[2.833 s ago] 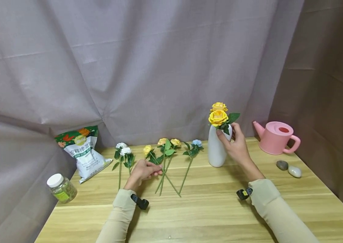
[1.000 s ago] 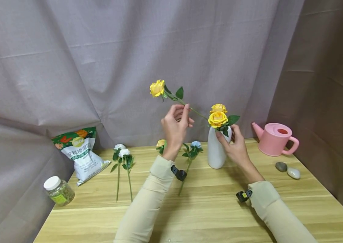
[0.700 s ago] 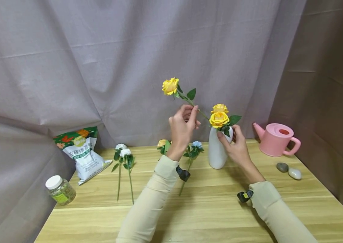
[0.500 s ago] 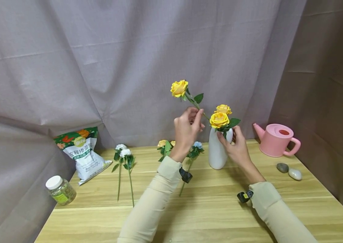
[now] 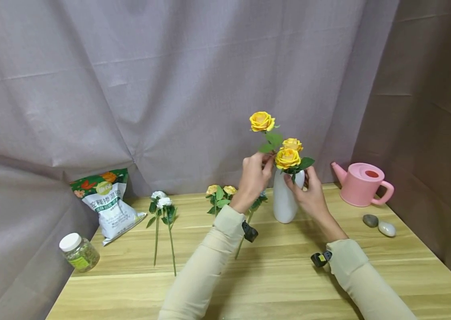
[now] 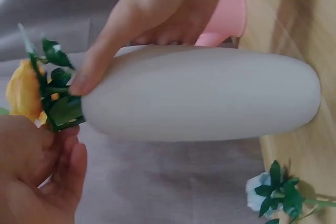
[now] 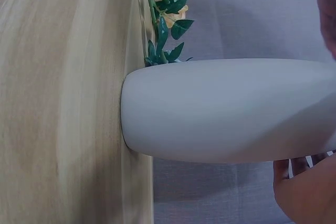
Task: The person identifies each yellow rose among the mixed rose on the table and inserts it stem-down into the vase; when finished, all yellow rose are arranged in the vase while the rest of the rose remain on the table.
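Observation:
A white vase [image 5: 285,200] stands upright on the wooden table, with two yellow roses [image 5: 288,158] in its mouth. My right hand [image 5: 310,189] grips the vase's neck from the right, thumb at the rim in the left wrist view. Just left of the mouth, my left hand [image 5: 255,175] pinches the stem of another yellow rose [image 5: 262,121], whose bloom rises above the other two. In the left wrist view the left fingers [image 6: 77,169] are right at the vase's opening, and the lower end of that stem is hidden.
Yellow roses [image 5: 230,190] and a blue flower [image 6: 258,192] lie left of the vase, partly behind the left arm. Farther left are white flowers [image 5: 164,202], a printed bag [image 5: 111,209] and a lidded jar [image 5: 80,253]. A pink watering can [image 5: 361,184] and two stones [image 5: 370,220] sit right.
My left hand has picked up a yellow rose from the table and carried it up and right to the vase's mouth, its stem now steeper. My right hand has stayed on the vase.

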`<state>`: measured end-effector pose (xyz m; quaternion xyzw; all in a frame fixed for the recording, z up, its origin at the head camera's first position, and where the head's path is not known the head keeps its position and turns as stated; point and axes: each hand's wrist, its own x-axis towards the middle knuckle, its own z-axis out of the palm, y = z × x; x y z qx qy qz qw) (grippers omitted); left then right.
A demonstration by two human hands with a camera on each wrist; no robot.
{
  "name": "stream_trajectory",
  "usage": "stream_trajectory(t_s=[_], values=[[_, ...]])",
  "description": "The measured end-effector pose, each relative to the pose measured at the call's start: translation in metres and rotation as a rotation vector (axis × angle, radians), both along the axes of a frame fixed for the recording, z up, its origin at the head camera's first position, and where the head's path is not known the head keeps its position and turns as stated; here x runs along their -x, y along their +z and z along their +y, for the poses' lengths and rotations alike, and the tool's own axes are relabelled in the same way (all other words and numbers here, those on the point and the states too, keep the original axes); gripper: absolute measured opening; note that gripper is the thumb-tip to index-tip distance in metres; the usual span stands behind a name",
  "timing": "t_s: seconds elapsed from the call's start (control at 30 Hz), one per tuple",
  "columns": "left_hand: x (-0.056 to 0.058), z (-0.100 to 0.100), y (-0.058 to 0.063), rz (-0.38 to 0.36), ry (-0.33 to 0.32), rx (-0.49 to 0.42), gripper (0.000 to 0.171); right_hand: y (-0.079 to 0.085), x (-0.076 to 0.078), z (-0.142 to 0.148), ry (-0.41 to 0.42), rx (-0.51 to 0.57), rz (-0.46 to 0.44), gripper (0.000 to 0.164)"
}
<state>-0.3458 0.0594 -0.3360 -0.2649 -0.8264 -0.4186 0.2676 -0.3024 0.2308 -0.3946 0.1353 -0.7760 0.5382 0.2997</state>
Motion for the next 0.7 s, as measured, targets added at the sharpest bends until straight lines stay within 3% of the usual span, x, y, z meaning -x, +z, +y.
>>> stream_trajectory(t_s=[0.13,0.37,0.53,0.7], values=[[-0.002,0.006,-0.007,-0.054,0.018,0.042,0.022,0.001,-0.002,0.000,-0.009,-0.013,-0.025,0.063],[-0.002,0.008,-0.017,-0.117,-0.014,-0.039,0.018,0.000,-0.002,0.000,-0.006,-0.019,-0.020,0.064],[-0.005,0.003,-0.009,-0.111,-0.036,-0.054,0.027,-0.002,0.000,0.000,-0.004,0.004,-0.006,0.062],[-0.007,0.001,0.000,-0.158,-0.061,-0.084,0.024,-0.002,0.000,0.002,-0.003,0.014,-0.027,0.065]])
